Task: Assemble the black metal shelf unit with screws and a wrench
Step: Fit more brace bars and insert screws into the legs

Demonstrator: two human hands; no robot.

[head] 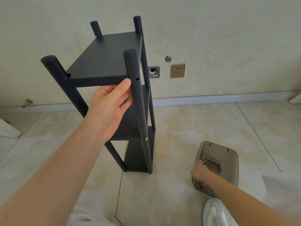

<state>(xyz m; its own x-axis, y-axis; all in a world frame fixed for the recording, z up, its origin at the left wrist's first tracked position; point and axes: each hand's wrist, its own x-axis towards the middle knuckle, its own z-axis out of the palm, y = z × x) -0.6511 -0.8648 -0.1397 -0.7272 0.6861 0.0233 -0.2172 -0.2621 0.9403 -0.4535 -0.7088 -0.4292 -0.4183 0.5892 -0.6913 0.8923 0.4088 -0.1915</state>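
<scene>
Closest to my view is the left forearm, running up from the bottom left corner to the left hand (110, 101). That hand holds the black shelf unit (104, 62) by its near right post (138, 101), just under the top shelf: the thumb lies along the shelf's front lip right beside the post, and the fingers pass behind the post, where I lose sight of their tips.

The shelf unit stands upright on the tiled floor (203, 121), close to the wall, with four round posts rising above the top shelf and more shelves stacked below. I see an open hole (137, 79) in the near right post at the level of the top shelf, and a silver screw head (146, 139) lower on the same post.

To the right, the right hand (199, 172) reaches down into a translucent grey-brown box (231, 160) that sits on the floor, well apart from the shelf unit's base. The knuckles face me and the fingers point down out of sight, so I cannot tell whether they grasp anything. A few small silver screws (203, 159) lie in the box just beyond the hand.

A white shoe (215, 212) rests on the floor below the box. On the wall behind are a brass-coloured socket (178, 70) and an open wall box (154, 72) beside it.
</scene>
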